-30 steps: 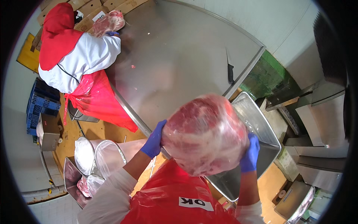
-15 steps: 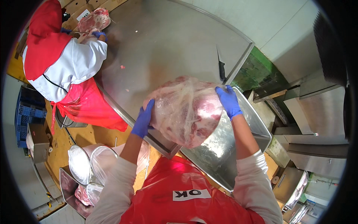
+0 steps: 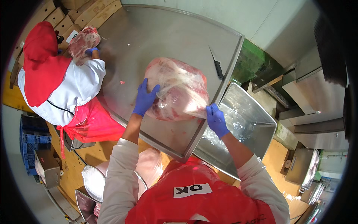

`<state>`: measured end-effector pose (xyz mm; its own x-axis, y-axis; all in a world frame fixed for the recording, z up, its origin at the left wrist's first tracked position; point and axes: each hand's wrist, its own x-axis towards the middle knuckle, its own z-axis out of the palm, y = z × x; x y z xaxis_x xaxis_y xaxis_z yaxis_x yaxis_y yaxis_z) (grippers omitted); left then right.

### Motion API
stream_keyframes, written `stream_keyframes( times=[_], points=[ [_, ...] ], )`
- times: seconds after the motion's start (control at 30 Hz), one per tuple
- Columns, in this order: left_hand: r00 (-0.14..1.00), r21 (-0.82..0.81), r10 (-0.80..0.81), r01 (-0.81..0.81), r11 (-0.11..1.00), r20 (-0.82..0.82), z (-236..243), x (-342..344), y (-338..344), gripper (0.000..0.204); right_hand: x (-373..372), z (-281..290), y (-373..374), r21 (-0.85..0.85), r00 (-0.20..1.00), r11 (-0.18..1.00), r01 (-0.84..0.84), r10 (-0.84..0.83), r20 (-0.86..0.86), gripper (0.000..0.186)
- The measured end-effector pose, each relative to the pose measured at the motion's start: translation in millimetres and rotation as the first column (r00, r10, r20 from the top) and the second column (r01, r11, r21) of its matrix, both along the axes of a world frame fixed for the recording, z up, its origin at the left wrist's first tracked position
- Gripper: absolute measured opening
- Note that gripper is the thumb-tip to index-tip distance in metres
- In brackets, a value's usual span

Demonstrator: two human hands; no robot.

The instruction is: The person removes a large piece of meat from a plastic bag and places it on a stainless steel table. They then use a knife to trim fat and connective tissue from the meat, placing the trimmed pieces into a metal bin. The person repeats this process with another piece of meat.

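A large cut of meat (image 3: pixel 177 84), pink and pale with clear plastic film clinging to it, lies on the metal table near me. My left hand (image 3: pixel 146 99), in a blue glove, rests against its left side with the thumb and fingers spread. At the near right corner of the meat, my right hand (image 3: pixel 216 120), also gloved in blue, pinches a gathered edge of the plastic film (image 3: pixel 199 109). To the right of the meat lies a black-handled knife (image 3: pixel 217 67), its blade pointing away from me; neither hand touches it.
The metal table (image 3: pixel 140 41) has a raised rim. A steel tub (image 3: pixel 257 128) lined with clear plastic stands against its right side. At far left a co-worker (image 3: pixel 67 82) handles another piece of meat (image 3: pixel 84 43) beside cardboard boxes (image 3: pixel 102 13). Plastic-lined bins (image 3: pixel 93 183) stand lower left.
The meat has come down from my two-handed lift onto the table, farther from me. My left hand has loosened its hold, and my right has moved nearer to me, onto the film's edge.
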<state>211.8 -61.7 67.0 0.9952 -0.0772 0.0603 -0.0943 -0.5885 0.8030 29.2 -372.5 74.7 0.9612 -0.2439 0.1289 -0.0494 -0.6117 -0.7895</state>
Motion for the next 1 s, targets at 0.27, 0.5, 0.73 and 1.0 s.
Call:
stream_keyframes(
  times=[0.27, 0.5, 0.73, 1.0],
  points=[
    [0.882, 0.314, -0.38, 0.291, 0.904, 0.277, 36.8, -17.0, -4.8, 0.062, -76.7, 37.0, 31.2, 0.006, 0.962, 0.967, -0.253, 0.253, -0.103, 0.014],
    [0.879, 0.338, -0.372, 0.267, 0.902, 0.298, 73.2, -93.3, -53.0, 0.043, -109.9, 61.0, 21.1, 0.125, 0.913, 0.912, -0.391, 0.402, -0.074, 0.012],
    [0.822, 0.505, -0.458, 0.252, 0.825, 0.338, 80.3, -109.7, -82.7, 0.01, -118.4, 55.3, -13.6, 0.17, 0.872, 0.856, -0.488, 0.47, 0.137, 0.013],
    [0.883, 0.541, -0.27, 0.021, 0.84, 0.384, 72.2, -122.0, -92.5, 0.011, -122.3, 29.8, -14.6, 0.901, 0.927, 0.415, -0.125, 0.372, -0.043, 0.018]
  ],
)
